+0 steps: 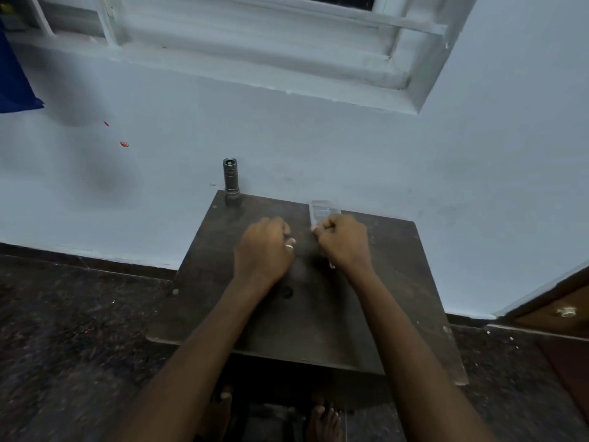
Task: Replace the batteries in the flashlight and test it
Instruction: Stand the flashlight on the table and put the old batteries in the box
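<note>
Head view: flashlight [230,181] stands upright at the far left corner of the dark table [398,298], right by the wall, well apart from both hands. Probably parked there to keep the middle of the table free. Left hand [263,250] is curled into a loose fist over the table centre, ring visible on one finger; can't tell if anything is inside it. Right hand [344,242] is also curled, fingers pressed together on the near edge of a clear plastic pack [323,212] (looks like a battery blister or case, contents too faint to make out). Hands sit just beside each other, which suggests both are working at that pack, likely pulling it open to get cells out. My read: early stage, flashlight not yet opened, tail end facing up.
</note>
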Available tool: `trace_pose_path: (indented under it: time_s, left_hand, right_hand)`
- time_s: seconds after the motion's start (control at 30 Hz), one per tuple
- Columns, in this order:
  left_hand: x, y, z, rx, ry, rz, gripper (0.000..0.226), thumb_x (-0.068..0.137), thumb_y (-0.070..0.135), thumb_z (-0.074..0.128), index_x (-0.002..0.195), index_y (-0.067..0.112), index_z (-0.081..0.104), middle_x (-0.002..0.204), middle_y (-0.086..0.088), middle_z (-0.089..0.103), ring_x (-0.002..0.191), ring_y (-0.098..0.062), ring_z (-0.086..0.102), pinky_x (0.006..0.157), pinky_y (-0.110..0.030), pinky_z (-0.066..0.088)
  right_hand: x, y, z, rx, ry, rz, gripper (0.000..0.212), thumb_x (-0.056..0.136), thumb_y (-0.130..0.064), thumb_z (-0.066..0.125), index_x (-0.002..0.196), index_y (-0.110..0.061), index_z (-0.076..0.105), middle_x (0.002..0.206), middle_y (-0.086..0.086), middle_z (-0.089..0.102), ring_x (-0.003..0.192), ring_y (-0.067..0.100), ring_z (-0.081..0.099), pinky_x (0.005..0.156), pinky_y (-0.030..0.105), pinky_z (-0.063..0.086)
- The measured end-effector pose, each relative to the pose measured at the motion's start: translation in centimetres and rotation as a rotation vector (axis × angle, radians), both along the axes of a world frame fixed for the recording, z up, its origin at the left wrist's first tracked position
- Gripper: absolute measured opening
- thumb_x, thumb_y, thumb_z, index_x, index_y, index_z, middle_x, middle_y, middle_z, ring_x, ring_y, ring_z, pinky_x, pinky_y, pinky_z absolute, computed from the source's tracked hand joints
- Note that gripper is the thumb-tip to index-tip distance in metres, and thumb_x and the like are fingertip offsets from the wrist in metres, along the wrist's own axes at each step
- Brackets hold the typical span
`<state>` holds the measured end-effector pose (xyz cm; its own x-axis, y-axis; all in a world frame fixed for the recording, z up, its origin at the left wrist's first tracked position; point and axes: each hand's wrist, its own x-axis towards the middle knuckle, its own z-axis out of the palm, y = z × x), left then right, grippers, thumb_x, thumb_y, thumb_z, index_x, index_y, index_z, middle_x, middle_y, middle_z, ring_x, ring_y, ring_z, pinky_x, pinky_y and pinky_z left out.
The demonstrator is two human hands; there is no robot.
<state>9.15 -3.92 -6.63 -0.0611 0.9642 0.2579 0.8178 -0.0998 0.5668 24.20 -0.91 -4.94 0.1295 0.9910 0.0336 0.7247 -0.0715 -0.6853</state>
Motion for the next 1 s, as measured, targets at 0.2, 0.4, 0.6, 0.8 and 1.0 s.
trace_pose_path:
  time_s: [0.2,0.4,0.6,0.8,1.0]
  left_hand:
    - [6.7,-0.4,0.0,-0.189,-0.055,-0.076,0.015,0.083,0.031,0.065,0.093,0.020,0.066,0.095,0.000,0.069,0.093,-0.024,0.063,0.077,-0.037,0.052]
    - [7.2,0.1,-0.6,-0.237,-0.019,-0.064,0.020,0.083,0.031,0.071,0.097,0.018,0.069,0.102,-0.004,0.070,0.098,-0.027,0.064,0.080,-0.038,0.053]
    - [6.1,0.2,0.4,-0.184,0.274,-0.069,0.020,0.092,0.030,0.057,0.099,0.013,0.064,0.106,-0.009,0.065,0.098,-0.031,0.062,0.072,-0.036,0.048]
    - [5.7,3.2,3.9,0.002,0.403,-0.053,0.017,0.093,0.021,0.056,0.108,0.019,0.064,0.112,-0.005,0.057,0.106,-0.025,0.052,0.068,-0.036,0.044]
    - [6.3,9.5,4.4,-0.187,0.510,-0.104,0.023,0.086,0.017,0.062,0.108,0.016,0.068,0.118,-0.009,0.052,0.118,-0.029,0.041,0.076,-0.036,0.043]
  right_hand:
    - [5.0,-1.2,0.3,-0.156,-0.173,-0.047,0.036,0.088,-0.037,0.067,0.062,-0.015,0.056,0.070,0.006,0.063,0.072,0.025,0.061,0.057,0.027,0.037]
    - [4.9,-1.0,-0.2,-0.245,-0.254,0.008,0.024,0.080,-0.032,0.071,0.079,-0.011,0.059,0.085,0.012,0.062,0.088,0.033,0.064,0.054,0.028,0.032]
    - [4.6,-1.1,0.1,-0.244,-0.365,0.047,0.025,0.086,-0.024,0.071,0.103,-0.007,0.064,0.111,0.016,0.066,0.103,0.035,0.063,0.072,0.034,0.045]
    - [4.7,-0.5,0.8,-0.301,-0.396,0.118,0.032,0.084,-0.033,0.077,0.104,-0.010,0.067,0.108,0.011,0.067,0.098,0.031,0.064,0.077,0.037,0.054]
    - [4.7,-0.8,1.0,-0.238,-0.463,0.195,0.022,0.090,-0.023,0.070,0.104,-0.006,0.066,0.104,0.014,0.068,0.087,0.028,0.061,0.073,0.035,0.050]
